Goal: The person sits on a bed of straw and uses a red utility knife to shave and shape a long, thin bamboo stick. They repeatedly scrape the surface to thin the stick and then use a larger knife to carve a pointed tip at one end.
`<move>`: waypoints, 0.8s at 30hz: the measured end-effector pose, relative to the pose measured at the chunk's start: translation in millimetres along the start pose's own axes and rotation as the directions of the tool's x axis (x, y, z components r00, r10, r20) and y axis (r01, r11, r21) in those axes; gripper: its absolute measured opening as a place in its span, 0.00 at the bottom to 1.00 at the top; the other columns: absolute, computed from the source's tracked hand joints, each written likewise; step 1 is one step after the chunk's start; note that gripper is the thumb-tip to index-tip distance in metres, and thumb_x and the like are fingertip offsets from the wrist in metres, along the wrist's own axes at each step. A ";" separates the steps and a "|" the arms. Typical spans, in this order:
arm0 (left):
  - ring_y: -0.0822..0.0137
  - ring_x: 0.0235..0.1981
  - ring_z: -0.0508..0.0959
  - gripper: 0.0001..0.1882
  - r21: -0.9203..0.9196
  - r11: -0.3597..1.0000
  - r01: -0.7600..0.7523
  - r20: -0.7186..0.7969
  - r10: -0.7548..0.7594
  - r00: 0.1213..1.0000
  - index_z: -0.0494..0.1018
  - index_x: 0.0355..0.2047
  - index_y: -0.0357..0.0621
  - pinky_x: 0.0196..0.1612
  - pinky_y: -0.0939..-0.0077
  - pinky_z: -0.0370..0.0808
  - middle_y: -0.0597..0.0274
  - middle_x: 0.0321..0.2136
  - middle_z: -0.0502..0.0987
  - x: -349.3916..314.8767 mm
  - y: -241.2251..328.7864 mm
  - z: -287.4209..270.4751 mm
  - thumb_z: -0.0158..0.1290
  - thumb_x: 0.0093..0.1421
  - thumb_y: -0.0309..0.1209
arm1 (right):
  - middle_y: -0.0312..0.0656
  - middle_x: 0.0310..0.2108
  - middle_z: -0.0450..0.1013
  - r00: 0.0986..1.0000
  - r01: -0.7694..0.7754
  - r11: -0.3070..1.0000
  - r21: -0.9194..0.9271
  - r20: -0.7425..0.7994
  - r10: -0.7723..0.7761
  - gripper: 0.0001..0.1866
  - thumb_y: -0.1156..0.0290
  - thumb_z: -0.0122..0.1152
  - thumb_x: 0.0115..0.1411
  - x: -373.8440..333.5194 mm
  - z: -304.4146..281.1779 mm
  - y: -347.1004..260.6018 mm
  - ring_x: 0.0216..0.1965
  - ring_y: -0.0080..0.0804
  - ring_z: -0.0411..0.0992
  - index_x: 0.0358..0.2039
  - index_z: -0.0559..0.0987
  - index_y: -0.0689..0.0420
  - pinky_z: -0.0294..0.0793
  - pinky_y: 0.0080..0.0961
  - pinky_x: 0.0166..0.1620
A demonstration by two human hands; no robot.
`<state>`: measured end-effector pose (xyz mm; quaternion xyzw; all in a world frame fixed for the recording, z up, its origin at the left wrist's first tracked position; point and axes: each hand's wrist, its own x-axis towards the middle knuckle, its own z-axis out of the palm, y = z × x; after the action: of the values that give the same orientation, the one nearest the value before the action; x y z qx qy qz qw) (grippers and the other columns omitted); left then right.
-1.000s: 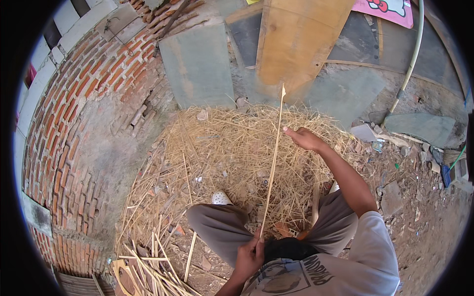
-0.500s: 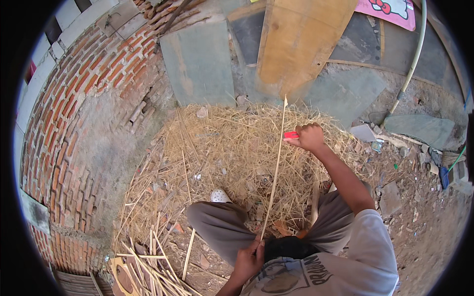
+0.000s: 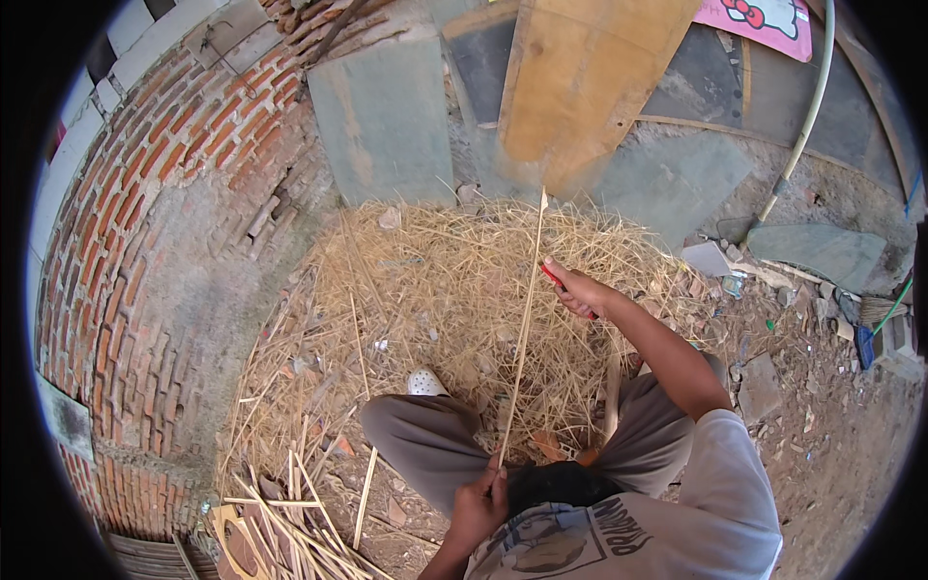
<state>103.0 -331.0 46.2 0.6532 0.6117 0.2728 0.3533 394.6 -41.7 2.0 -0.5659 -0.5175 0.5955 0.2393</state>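
Observation:
A long, thin bamboo strip [image 3: 522, 348] runs from my lap away toward the pile of shavings, its far end bearing a small pale flap. My left hand [image 3: 478, 505] pinches the strip's near end beside my waist. Farther out, my right hand [image 3: 583, 292] is closed round a small red tool [image 3: 552, 275], which lies close against the strip's upper part. Most of the tool is covered by the fingers, and I cannot make out a blade. Both my legs are folded, one on each side of the strip.
Straw-like shavings [image 3: 454, 280] cover the ground ahead. Cut bamboo sticks [image 3: 300, 527] lie in a heap at lower left. A brick wall [image 3: 145, 251] rises on the left. Boards [image 3: 580, 87] lean at the back, with a pale pipe [image 3: 807, 116] at the right.
My right hand has turned at the wrist, so the red tool now tilts downward to the right instead of lying level. The left hand keeps its pinch on the strip.

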 end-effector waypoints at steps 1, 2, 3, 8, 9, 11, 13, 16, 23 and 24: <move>0.57 0.16 0.78 0.17 0.013 1.000 0.001 -0.002 -0.001 1.000 0.73 0.51 0.39 0.20 0.74 0.69 0.42 0.20 0.74 0.8 -1.1 -0.4 0.50 0.62 0.26 | 0.29 0.08 0.47 1.000 0.005 1.000 0.020 -0.018 -0.005 0.40 0.25 0.34 0.59 -3.1 -1.4 -1.7 0.10 0.23 0.47 0.09 0.59 0.50 0.59 0.30 0.17; 0.58 0.15 0.78 0.17 0.027 1.000 0.002 -0.005 -0.002 1.000 0.73 0.52 0.40 0.20 0.74 0.69 0.42 0.19 0.74 1.0 -1.6 -0.4 0.50 0.62 0.26 | 0.33 0.07 0.55 0.960 0.052 0.959 -0.278 -0.252 -0.124 0.39 0.27 0.43 0.57 5.9 -3.2 8.4 0.08 0.28 0.55 0.12 0.66 0.53 0.63 0.31 0.17; 0.57 0.15 0.78 0.18 0.025 1.000 -0.014 -0.004 0.014 1.000 0.73 0.52 0.40 0.20 0.73 0.69 0.43 0.19 0.73 1.4 -2.2 -0.4 0.50 0.62 0.26 | 0.34 0.07 0.58 0.843 0.119 0.826 -0.551 -0.384 -0.377 0.38 0.28 0.46 0.56 4.7 -5.0 11.4 0.09 0.31 0.59 0.13 0.68 0.53 0.65 0.32 0.18; 0.51 0.16 0.77 0.17 0.078 0.991 -0.110 0.039 0.107 0.993 0.74 0.51 0.39 0.21 0.67 0.72 0.43 0.18 0.73 -1.9 -3.1 0.8 0.51 0.61 0.26 | 0.41 0.10 0.69 0.417 -0.030 0.288 -0.957 -0.274 -0.867 0.34 0.31 0.55 0.51 4.4 -29.0 20.8 0.14 0.39 0.72 0.17 0.76 0.54 0.73 0.35 0.23; 0.50 0.17 0.77 0.16 0.101 0.988 -0.119 0.051 0.115 0.992 0.74 0.50 0.38 0.21 0.65 0.72 0.43 0.18 0.73 -2.7 0.9 0.2 0.52 0.61 0.26 | 0.41 0.10 0.68 0.413 -0.039 0.270 -0.962 -0.262 -0.873 0.34 0.30 0.55 0.51 4.2 -32.4 20.0 0.14 0.38 0.71 0.17 0.76 0.54 0.73 0.35 0.23; 0.47 0.18 0.76 0.15 0.146 0.980 -0.138 0.076 0.128 0.989 0.75 0.48 0.38 0.22 0.61 0.73 0.44 0.18 0.73 -3.9 11.5 -2.4 0.52 0.60 0.27 | 0.41 0.10 0.69 0.445 -0.037 0.295 -0.955 -0.280 -0.851 0.35 0.29 0.52 0.51 4.6 -32.8 19.5 0.14 0.39 0.71 0.17 0.76 0.54 0.73 0.36 0.24; 0.47 0.18 0.76 0.14 0.142 0.979 -0.145 0.069 0.136 0.988 0.76 0.46 0.38 0.22 0.61 0.72 0.44 0.18 0.73 -5.2 11.9 -3.0 0.52 0.60 0.27 | 0.41 0.10 0.69 0.484 -0.041 0.287 -0.957 -0.271 -0.832 0.36 0.28 0.51 0.52 7.4 -35.9 22.5 0.14 0.39 0.72 0.18 0.76 0.53 0.73 0.36 0.24; 0.46 0.19 0.77 0.13 0.138 0.979 -0.151 0.052 0.145 0.988 0.77 0.44 0.38 0.22 0.60 0.72 0.44 0.18 0.73 -5.4 10.7 -2.9 0.52 0.60 0.27 | 0.41 0.10 0.70 0.498 -0.009 0.335 -0.942 -0.295 -0.815 0.39 0.24 0.47 0.51 10.3 -36.5 23.3 0.14 0.38 0.72 0.17 0.78 0.53 0.71 0.36 0.19; 0.68 0.15 0.74 0.14 0.063 0.994 -0.091 0.058 0.088 0.994 0.75 0.47 0.34 0.22 0.71 0.70 0.43 0.15 0.70 -10.1 -1.1 -13.8 0.49 0.64 0.29 | 0.40 0.06 0.57 0.940 0.125 0.863 -0.490 -0.221 -0.261 0.43 0.29 0.40 0.60 11.9 -15.0 18.6 0.12 0.35 0.61 0.07 0.65 0.56 0.71 0.41 0.28; 0.71 0.16 0.73 0.14 0.050 0.995 -0.086 0.065 0.083 0.994 0.75 0.47 0.34 0.22 0.72 0.69 0.44 0.15 0.70 -10.8 -2.6 -14.8 0.49 0.64 0.29 | 0.37 0.07 0.50 0.953 0.176 0.920 -0.351 -0.173 -0.248 0.44 0.30 0.38 0.62 12.6 -12.4 21.0 0.12 0.31 0.53 0.04 0.57 0.57 0.68 0.38 0.27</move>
<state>88.6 -339.8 53.8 0.6958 0.5789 0.2506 0.3434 409.3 -33.8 -19.8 -0.5991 -0.6400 0.4058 0.2584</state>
